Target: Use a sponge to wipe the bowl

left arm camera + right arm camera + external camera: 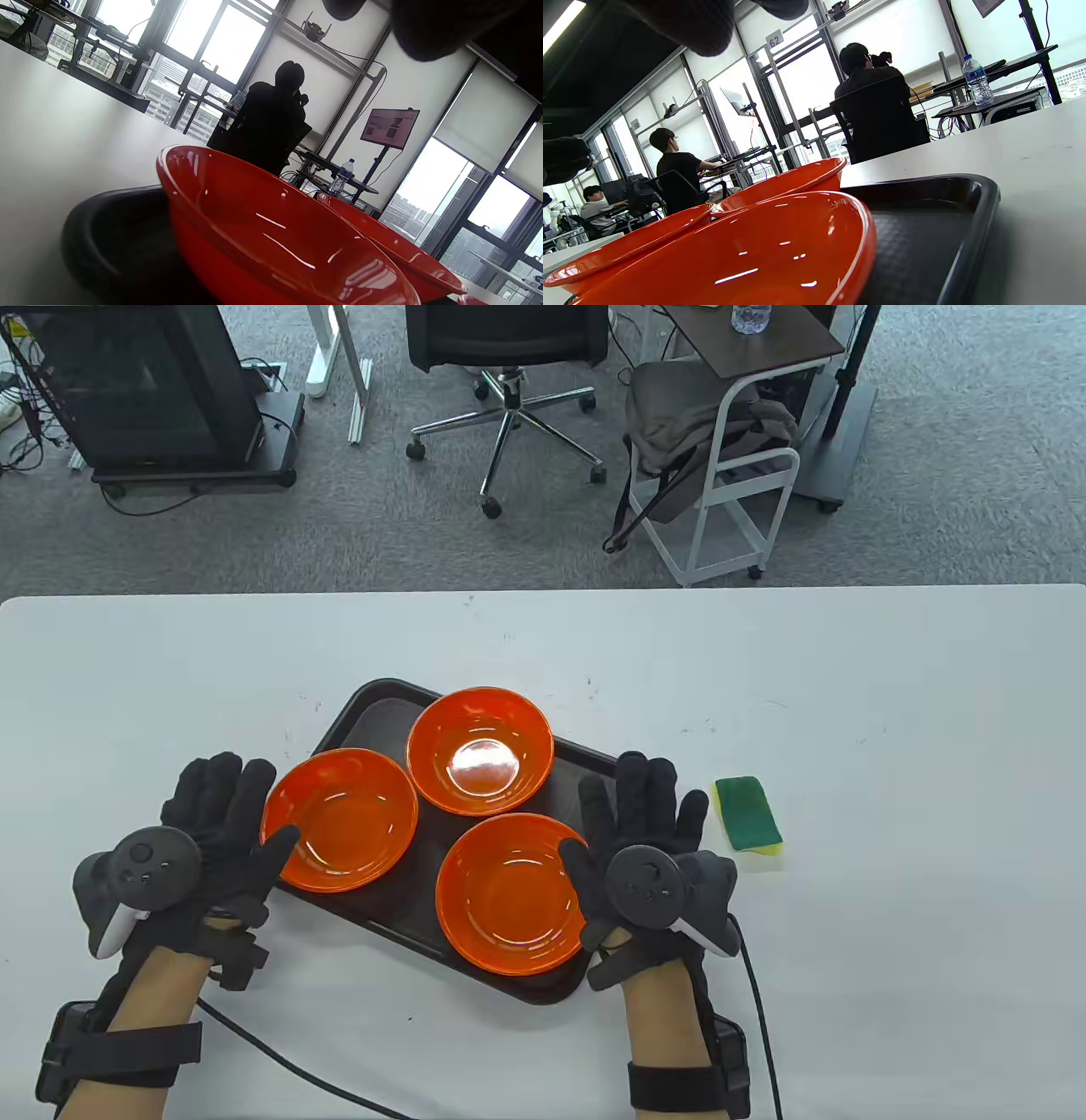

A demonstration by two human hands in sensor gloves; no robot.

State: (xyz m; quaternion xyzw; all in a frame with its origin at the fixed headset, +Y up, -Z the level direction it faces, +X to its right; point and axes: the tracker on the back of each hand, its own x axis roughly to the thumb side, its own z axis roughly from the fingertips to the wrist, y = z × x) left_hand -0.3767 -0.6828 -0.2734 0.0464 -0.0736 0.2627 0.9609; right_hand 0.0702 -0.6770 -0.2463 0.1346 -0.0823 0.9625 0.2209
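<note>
Both grips are spread flat w/ nothing held: left hand (222,836) lies at the left edge of the black tray (382,712), fingers beside the left bowl (339,819), and right hand (649,848) lies at the tray's right edge, thumb at the rim of the near bowl (507,892). Three orange bowls sit on the tray, the far bowl (480,750) behind the other two, approx. in a triangle, rims close together. Sponge (747,813), green top w/ yellow underside, lies flat on the white bench (891,712) just right of the right hand, apart from its fingers.
</note>
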